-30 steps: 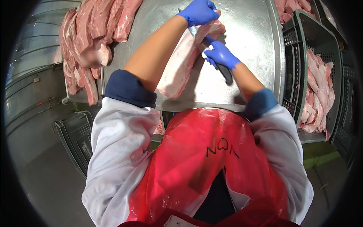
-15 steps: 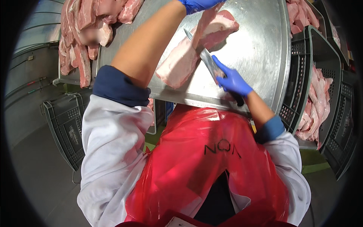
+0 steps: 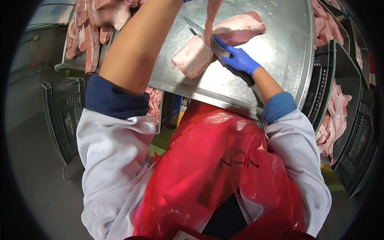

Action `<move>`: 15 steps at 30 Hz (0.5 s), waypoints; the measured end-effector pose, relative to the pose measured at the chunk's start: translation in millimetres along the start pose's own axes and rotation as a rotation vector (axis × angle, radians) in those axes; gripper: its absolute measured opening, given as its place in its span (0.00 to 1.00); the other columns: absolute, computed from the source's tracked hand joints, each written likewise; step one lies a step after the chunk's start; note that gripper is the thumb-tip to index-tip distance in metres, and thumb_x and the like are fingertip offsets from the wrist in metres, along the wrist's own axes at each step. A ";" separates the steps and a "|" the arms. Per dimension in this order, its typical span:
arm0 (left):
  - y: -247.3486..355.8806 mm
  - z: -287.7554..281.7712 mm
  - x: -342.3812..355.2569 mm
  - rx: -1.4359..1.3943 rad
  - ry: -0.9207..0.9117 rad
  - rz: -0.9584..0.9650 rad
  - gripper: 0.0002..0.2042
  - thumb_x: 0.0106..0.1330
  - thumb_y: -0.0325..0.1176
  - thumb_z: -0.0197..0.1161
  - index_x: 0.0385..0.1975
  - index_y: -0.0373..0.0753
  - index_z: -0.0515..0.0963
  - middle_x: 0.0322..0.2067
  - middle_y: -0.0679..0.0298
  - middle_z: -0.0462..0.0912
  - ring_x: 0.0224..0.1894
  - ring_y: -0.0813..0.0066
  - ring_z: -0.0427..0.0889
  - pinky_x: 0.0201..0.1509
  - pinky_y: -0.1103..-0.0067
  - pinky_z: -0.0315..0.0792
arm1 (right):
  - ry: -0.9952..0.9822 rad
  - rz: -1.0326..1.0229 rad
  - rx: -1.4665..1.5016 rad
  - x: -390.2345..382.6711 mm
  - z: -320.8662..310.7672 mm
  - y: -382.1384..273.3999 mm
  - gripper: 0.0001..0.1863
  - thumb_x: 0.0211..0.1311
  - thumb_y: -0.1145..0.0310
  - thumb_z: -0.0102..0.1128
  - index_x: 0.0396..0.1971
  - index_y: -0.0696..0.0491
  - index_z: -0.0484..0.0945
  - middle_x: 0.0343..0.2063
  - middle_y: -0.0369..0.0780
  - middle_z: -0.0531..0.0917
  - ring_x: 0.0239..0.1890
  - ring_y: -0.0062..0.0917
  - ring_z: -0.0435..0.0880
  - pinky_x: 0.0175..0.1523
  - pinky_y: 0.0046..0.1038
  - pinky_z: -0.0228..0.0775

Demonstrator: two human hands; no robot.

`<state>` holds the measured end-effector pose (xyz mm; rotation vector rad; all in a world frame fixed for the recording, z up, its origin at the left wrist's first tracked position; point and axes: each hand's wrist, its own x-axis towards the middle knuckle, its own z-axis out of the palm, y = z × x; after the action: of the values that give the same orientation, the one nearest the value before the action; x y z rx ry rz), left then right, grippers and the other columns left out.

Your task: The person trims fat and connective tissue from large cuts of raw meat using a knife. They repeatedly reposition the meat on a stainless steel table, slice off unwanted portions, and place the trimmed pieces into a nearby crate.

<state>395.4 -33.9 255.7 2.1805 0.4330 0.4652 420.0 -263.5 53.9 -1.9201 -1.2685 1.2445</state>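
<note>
A pale, fat-covered slab of pork loin (image 3: 192, 58) lies aslant on the steel table, its pinker far end to the right. From its middle a narrow strip of meat (image 3: 211, 20) rises to the top edge of the picture. My left arm reaches up to that edge, where only a sliver of the blue glove of my left hand (image 3: 186, 1) shows; its fingers are out of the picture, and the strip is held up taut on that side. In its blue glove my right hand (image 3: 243, 62) is closed on a knife (image 3: 195, 27), whose blade crosses the loin under the strip.
The steel table (image 3: 280, 76) has a raised rim. More cuts of meat (image 3: 90, 44) are heaped at the far left. Dark crates stand on both sides; the right crate (image 3: 320, 90) holds pale trimmings (image 3: 334, 120). Below the table's front edge sits another crate of pieces (image 3: 155, 105).
My left hand has gone up almost wholly out of the picture, drawing the strip upward. My right hand and the knife have moved up and slightly left, closer to the strip.
</note>
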 end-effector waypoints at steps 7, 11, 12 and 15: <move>31.1 -29.4 -30.4 0.046 0.062 0.088 0.12 0.64 0.35 0.62 0.24 0.32 0.80 0.19 0.63 0.79 0.25 0.77 0.76 0.31 0.75 0.70 | -0.060 -0.043 0.031 9.4 15.5 -1.4 0.44 0.62 0.66 0.57 0.77 0.26 0.50 0.39 0.46 0.87 0.37 0.31 0.87 0.51 0.32 0.77; 38.3 -41.2 -29.0 0.130 0.038 0.113 0.10 0.61 0.34 0.62 0.23 0.33 0.80 0.19 0.61 0.80 0.25 0.76 0.78 0.32 0.75 0.72 | 0.003 -0.053 0.062 14.3 33.3 -23.5 0.40 0.67 0.56 0.53 0.77 0.27 0.48 0.29 0.45 0.84 0.30 0.32 0.85 0.43 0.33 0.78; 38.1 -50.3 -31.0 0.113 0.061 0.097 0.10 0.61 0.33 0.61 0.23 0.33 0.81 0.19 0.60 0.80 0.25 0.75 0.78 0.32 0.75 0.72 | -0.030 -0.050 -0.002 -0.6 45.1 -4.2 0.40 0.68 0.59 0.54 0.77 0.28 0.48 0.26 0.44 0.84 0.26 0.29 0.84 0.41 0.33 0.79; 47.2 -64.3 -38.1 0.079 0.086 0.088 0.09 0.60 0.33 0.61 0.24 0.33 0.81 0.19 0.59 0.81 0.25 0.73 0.80 0.33 0.75 0.73 | 0.015 -0.196 0.106 -4.3 62.4 -5.4 0.39 0.70 0.66 0.51 0.77 0.27 0.49 0.26 0.44 0.84 0.23 0.26 0.83 0.39 0.33 0.79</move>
<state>338.8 -35.9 323.6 2.2690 0.4093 0.6006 361.3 -269.0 32.3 -1.6844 -1.3205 1.1705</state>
